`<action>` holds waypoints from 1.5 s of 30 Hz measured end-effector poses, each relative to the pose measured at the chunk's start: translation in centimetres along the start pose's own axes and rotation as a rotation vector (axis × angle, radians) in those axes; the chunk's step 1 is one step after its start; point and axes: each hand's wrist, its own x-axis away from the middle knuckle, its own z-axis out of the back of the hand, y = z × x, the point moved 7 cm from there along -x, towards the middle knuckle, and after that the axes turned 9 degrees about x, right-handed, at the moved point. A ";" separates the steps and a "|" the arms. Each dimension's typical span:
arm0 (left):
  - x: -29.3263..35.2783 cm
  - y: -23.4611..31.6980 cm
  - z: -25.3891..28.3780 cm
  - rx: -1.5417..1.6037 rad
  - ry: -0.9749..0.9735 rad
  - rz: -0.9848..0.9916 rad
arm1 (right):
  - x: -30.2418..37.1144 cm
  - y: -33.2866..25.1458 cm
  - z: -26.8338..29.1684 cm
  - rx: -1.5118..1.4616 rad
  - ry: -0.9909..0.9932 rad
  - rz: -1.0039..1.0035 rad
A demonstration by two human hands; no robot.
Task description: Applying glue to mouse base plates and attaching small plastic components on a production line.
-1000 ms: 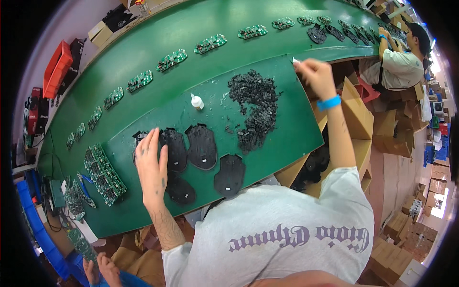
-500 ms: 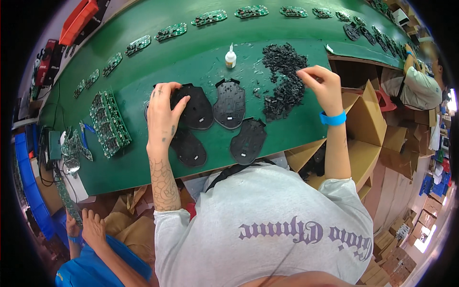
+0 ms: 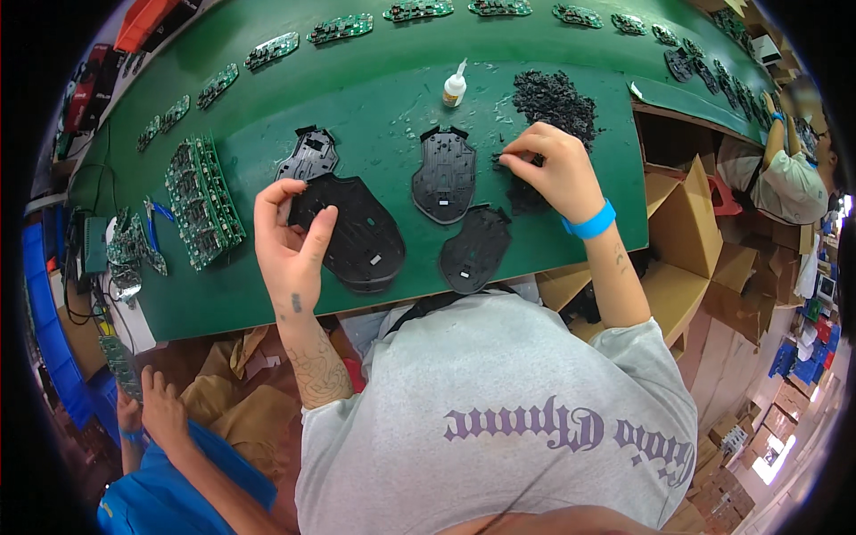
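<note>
Black, mouse-shaped plastic shell: above green tabletop, upper-left edge pinched between thumb and fingers of left hand. Similar shells at 11, 2 and 3 o'clock. Right hand, 2 o'clock: thumb and forefinger tips drawn together beside heaped black plastic bits; cannot tell if gripping one. White dropper bottle: 1 o'clock. Stacked green circuit boards: 9 o'clock.
</note>
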 end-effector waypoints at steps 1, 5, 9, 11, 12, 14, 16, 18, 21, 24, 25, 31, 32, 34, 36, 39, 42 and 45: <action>0.1 -0.2 -0.1 0.001 0.000 0.003 | 0.2 -0.2 -0.3 0.043 -0.033 0.019; 0.4 -1.1 -0.6 0.038 0.002 0.056 | 0.8 -1.2 -0.8 0.202 -0.004 0.039; 0.6 -1.7 -0.6 0.010 -0.024 0.095 | 1.7 -2.3 -1.0 0.178 -0.050 0.021; 0.8 -2.1 -0.5 0.009 -0.015 0.103 | 2.0 -1.9 -0.8 0.119 -0.057 0.016; 0.9 -2.3 -0.5 0.006 -0.014 0.107 | 2.0 -1.4 -0.4 0.053 -0.056 -0.058; 0.9 -2.3 -0.5 0.002 -0.013 0.112 | 2.0 -0.5 0.3 -0.027 -0.015 -0.141; 0.8 -2.0 -0.9 0.023 -0.014 0.096 | 1.7 -0.6 0.0 -0.034 -0.009 -0.126; 0.8 -2.2 -1.0 0.016 -0.020 0.100 | 1.5 -0.5 -0.5 -0.040 -0.001 -0.112; 0.8 -2.2 -2.0 0.025 -0.028 0.095 | 1.5 -1.2 -1.0 0.048 -0.021 0.010; 0.9 -2.0 -2.8 0.016 -0.054 0.113 | 1.7 -1.4 -1.1 0.068 -0.063 -0.005; 0.8 -1.9 -3.4 -0.008 -0.065 0.140 | 1.6 -1.6 -1.1 0.091 -0.057 0.023; 0.7 -2.5 -4.7 -0.059 -0.099 0.059 | 1.1 -3.7 -0.4 0.015 -0.046 0.076; 0.4 -2.1 -5.0 -0.048 -0.090 -0.020 | 1.1 -3.8 0.4 -0.125 0.017 0.048; 0.3 -1.4 -6.1 -0.023 -0.112 0.085 | 1.2 -3.9 1.8 -0.224 0.030 0.021; 0.5 -1.8 -7.4 0.009 -0.150 0.199 | 1.8 -2.8 2.2 -0.469 0.057 -0.120; 0.5 -1.5 -9.1 0.083 -0.116 0.212 | 3.0 -1.1 2.3 -0.845 0.164 -0.368; 0.6 -1.7 -10.4 0.075 -0.161 0.174 | 3.6 -1.4 2.9 -0.880 0.236 -0.508; 0.7 -2.2 -10.8 -0.010 -0.147 -0.001 | 3.2 -2.6 1.8 -0.742 0.220 -0.287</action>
